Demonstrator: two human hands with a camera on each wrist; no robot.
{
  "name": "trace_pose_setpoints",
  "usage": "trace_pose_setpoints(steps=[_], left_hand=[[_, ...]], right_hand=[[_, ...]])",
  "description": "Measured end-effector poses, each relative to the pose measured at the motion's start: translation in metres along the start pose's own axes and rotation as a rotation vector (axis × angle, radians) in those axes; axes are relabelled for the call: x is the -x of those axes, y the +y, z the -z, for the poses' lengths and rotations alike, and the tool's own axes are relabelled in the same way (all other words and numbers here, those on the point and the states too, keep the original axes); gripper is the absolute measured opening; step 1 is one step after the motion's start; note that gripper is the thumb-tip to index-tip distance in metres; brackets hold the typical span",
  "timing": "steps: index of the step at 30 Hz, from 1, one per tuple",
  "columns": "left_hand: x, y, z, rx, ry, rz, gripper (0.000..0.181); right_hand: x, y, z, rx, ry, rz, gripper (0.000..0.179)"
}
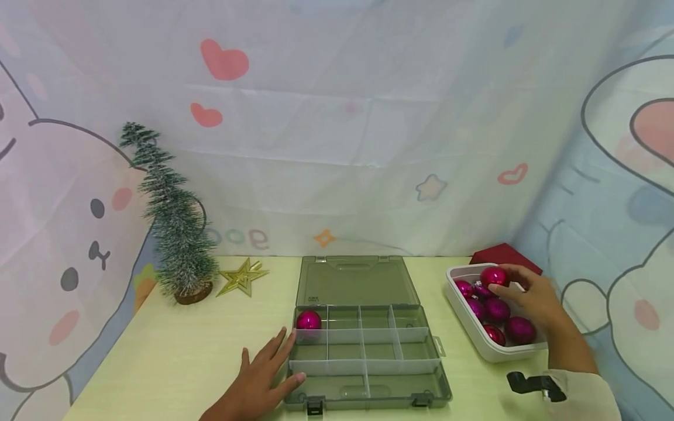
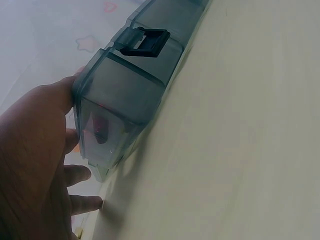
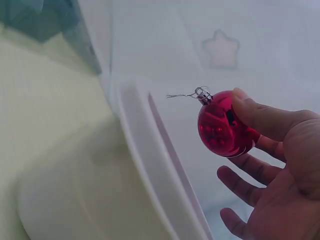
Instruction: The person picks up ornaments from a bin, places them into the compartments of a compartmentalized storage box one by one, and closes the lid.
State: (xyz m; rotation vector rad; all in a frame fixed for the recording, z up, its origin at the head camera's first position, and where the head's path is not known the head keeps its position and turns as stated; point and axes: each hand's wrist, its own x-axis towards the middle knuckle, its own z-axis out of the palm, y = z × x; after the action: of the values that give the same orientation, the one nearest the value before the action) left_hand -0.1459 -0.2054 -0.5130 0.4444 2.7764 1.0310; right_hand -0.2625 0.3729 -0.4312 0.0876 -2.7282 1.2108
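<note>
In my right hand [image 1: 534,295] a shiny magenta Christmas ball [image 3: 225,125] is pinched between thumb and fingers, its silver cap and wire hook pointing away from the palm. It is over the white tub [image 1: 471,318], where several more magenta and purple balls [image 1: 497,310] lie. My left hand [image 1: 258,377] rests with spread fingers at the left side of a grey see-through divided box [image 1: 368,403]; the thumb reaches over its front left rim. The box's lid [image 1: 358,280] is folded back. One magenta ball [image 1: 308,320] sits in the back left compartment.
A small frosted artificial tree [image 1: 176,234] on a wooden base stands at the back left, beside a gold star [image 1: 243,278]. Behind the tub lies a dark red object [image 1: 505,257]. A printed cloth [image 1: 368,146] hangs along the table's back edge.
</note>
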Motion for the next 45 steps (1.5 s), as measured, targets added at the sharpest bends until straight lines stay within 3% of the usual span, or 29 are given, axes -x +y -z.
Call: trace_pose_setpoints(steps=[8, 12, 19, 26, 45], left_hand=[[0.000, 0.001, -0.001, 0.002, -0.001, -0.005, 0.087], [0.000, 0.000, -0.001, 0.001, -0.004, -0.001, 0.087], [0.000, 0.000, 0.000, 0.004, -0.002, 0.001, 0.087], [0.000, -0.001, -0.002, -0.002, 0.002, 0.003, 0.088], [0.001, 0.002, 0.000, -0.013, 0.002, 0.027, 0.087]], right_hand=[[0.008, -0.016, -0.027, -0.095, 0.059, 0.014, 0.063], [0.010, -0.032, -0.042, -0.151, 0.039, 0.021, 0.063], [0.014, -0.070, -0.070, -0.156, 0.013, 0.010, 0.063], [0.015, -0.096, -0.097, -0.253, -0.011, 0.047, 0.058], [0.016, -0.138, -0.168, -0.263, -0.080, 0.148, 0.049]])
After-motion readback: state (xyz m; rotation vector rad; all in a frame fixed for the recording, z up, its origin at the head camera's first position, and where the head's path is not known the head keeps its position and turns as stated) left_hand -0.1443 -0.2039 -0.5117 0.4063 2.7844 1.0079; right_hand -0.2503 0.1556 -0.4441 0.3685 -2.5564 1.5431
